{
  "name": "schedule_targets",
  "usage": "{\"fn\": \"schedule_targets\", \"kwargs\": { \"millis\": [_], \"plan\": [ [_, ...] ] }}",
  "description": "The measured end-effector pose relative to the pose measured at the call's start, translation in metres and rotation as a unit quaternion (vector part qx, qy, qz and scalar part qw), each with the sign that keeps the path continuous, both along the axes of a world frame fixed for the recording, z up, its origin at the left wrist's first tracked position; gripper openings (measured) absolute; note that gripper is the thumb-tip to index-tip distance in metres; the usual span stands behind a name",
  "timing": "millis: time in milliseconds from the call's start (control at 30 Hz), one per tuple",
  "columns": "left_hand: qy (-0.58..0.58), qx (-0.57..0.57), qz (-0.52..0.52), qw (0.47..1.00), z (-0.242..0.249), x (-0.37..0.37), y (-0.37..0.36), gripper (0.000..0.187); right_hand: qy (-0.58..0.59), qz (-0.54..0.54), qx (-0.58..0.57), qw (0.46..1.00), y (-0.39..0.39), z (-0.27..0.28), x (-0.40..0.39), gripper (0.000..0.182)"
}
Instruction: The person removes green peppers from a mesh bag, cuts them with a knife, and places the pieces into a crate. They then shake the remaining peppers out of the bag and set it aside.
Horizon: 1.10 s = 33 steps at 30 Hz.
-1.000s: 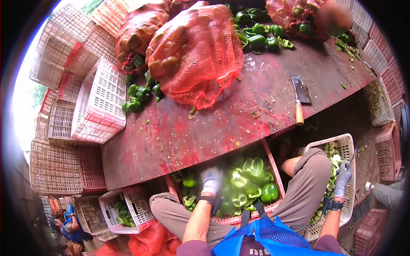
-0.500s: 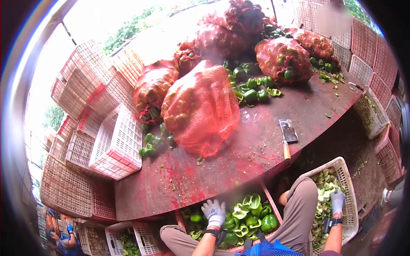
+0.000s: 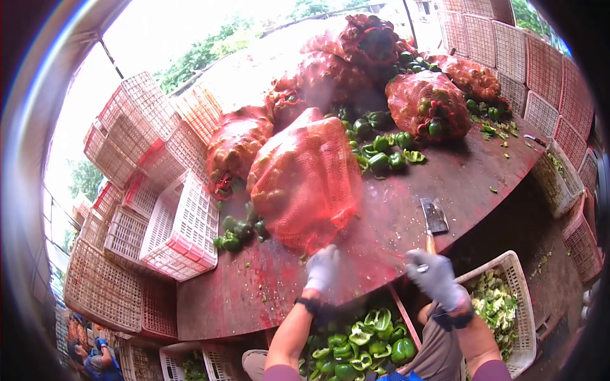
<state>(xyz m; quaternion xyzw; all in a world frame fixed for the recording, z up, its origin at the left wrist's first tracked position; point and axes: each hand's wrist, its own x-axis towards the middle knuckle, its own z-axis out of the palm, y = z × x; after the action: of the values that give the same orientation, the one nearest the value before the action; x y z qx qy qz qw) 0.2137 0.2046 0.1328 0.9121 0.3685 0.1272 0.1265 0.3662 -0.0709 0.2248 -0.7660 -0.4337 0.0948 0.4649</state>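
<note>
My left hand (image 3: 323, 269), in a pale glove, reaches over the table edge to the lower tip of a red mesh bag (image 3: 305, 184) full of peppers. Blur hides whether its fingers touch the netting. Gloved and curled, my right hand (image 3: 437, 279) hovers by the table edge, just below the wooden handle of a cleaver (image 3: 434, 216). A small shiny piece shows at its fingers, too blurred to name. Below my arms, a crate of cut green peppers (image 3: 362, 343) sits between my legs. Right of my leg stands a white crate (image 3: 524, 311) with pale pepper scraps.
More filled mesh bags (image 3: 427, 105) are heaped at the back of the table (image 3: 254, 305), with loose green peppers (image 3: 381, 152) around them. Stacked plastic crates (image 3: 101, 286) rise on the left, others (image 3: 543, 63) on the right. Another person (image 3: 98, 359) is at the lower left.
My left hand has risen from the crate of cut peppers to the mesh bag's lower end. My right hand has left the scraps crate and moved up-left towards the cleaver handle.
</note>
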Motion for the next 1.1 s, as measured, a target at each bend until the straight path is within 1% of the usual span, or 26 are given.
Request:
{"fn": "schedule_targets", "kwargs": {
  "millis": [33,67,133,167,233,267,333,367,400,433,467,500,533,600,633,667,733,767,867,933,967,1033,1067,1100],
  "plan": [
    [0.027,-0.017,0.012,0.999,0.002,0.018,0.019,0.028,0.016,0.036,0.031,0.999,0.024,-0.010,-0.006,0.027],
    [0.055,-0.035,0.024,0.998,0.003,0.034,0.036,0.029,0.014,0.050,0.020,0.998,0.042,-0.015,-0.012,0.025],
    [0.100,-0.025,0.042,0.994,-0.015,0.063,0.072,0.030,0.048,0.072,0.031,0.996,0.072,-0.046,-0.019,0.024],
    [0.124,-0.021,0.051,0.991,-0.024,0.076,0.089,0.031,0.011,0.074,0.025,0.997,0.080,-0.058,-0.021,0.024],
    [0.152,-0.014,0.028,0.988,-0.035,0.099,0.115,0.031,-0.063,0.082,0.014,0.995,0.088,-0.077,-0.021,0.025],
    [0.165,-0.015,0.015,0.986,-0.042,0.111,0.124,0.031,-0.076,0.076,0.003,0.994,0.087,-0.079,-0.019,0.026],
    [0.044,0.006,-0.050,0.998,-0.029,0.131,0.134,0.027,-0.111,0.071,-0.015,0.991,0.088,-0.076,-0.011,0.027],
    [0.056,0.051,-0.071,0.995,-0.035,0.146,0.158,0.024,-0.137,0.052,-0.009,0.989,0.090,-0.085,-0.006,0.027],
    [0.069,0.096,-0.092,0.989,-0.043,0.161,0.188,0.021,-0.134,0.048,-0.008,0.990,0.091,-0.087,-0.005,0.028],
    [-0.047,0.062,-0.102,0.992,-0.044,0.166,0.219,0.019,-0.132,0.042,-0.007,0.990,0.091,-0.086,-0.004,0.028],
    [-0.139,-0.024,-0.086,0.986,-0.023,0.167,0.228,0.018,-0.132,0.037,-0.004,0.991,0.090,-0.084,-0.002,0.028],
    [-0.237,-0.103,-0.072,0.963,-0.003,0.167,0.237,0.017,-0.144,0.040,-0.006,0.989,0.089,-0.085,-0.001,0.029],
    [-0.302,-0.230,-0.034,0.924,0.035,0.162,0.226,0.016,-0.144,0.045,-0.010,0.989,0.088,-0.085,-0.001,0.029],
    [-0.242,-0.075,-0.016,0.967,0.007,0.153,0.270,0.018,-0.144,0.054,-0.015,0.988,0.087,-0.085,-0.001,0.029],
    [-0.202,-0.080,0.000,0.976,-0.011,0.146,0.291,0.023,-0.144,0.054,-0.013,0.988,0.087,-0.087,-0.001,0.028],
    [-0.177,-0.073,0.012,0.981,-0.005,0.140,0.280,0.027,-0.143,0.051,-0.014,0.988,0.086,-0.089,-0.001,0.028],
    [-0.131,-0.058,0.042,0.989,0.026,0.124,0.237,0.038,-0.145,0.049,-0.017,0.988,0.084,-0.089,0.002,0.029],
    [-0.152,-0.087,0.024,0.984,0.028,0.118,0.228,0.040,-0.144,0.046,-0.022,0.988,0.083,-0.088,0.002,0.028],
    [-0.018,-0.019,-0.006,1.000,0.051,0.095,0.175,0.043,-0.141,0.043,-0.021,0.989,0.085,-0.083,-0.001,0.028],
    [0.044,0.050,0.038,0.997,0.032,0.085,0.192,0.048,-0.149,0.064,-0.024,0.987,0.084,-0.082,-0.003,0.029],
    [0.077,0.076,0.055,0.993,0.031,0.083,0.195,0.049,-0.142,0.074,-0.017,0.987,0.085,-0.083,-0.004,0.028],
    [0.115,0.083,0.076,0.987,0.028,0.089,0.204,0.049,-0.155,0.079,-0.032,0.984,0.083,-0.089,-0.007,0.027],
    [0.135,0.086,0.084,0.983,0.029,0.095,0.206,0.049,-0.160,0.079,-0.041,0.983,0.084,-0.091,-0.007,0.027],
    [0.183,0.065,0.095,0.976,0.058,0.102,0.195,0.049,-0.155,0.091,-0.048,0.983,0.084,-0.090,-0.006,0.025]
  ]
}}
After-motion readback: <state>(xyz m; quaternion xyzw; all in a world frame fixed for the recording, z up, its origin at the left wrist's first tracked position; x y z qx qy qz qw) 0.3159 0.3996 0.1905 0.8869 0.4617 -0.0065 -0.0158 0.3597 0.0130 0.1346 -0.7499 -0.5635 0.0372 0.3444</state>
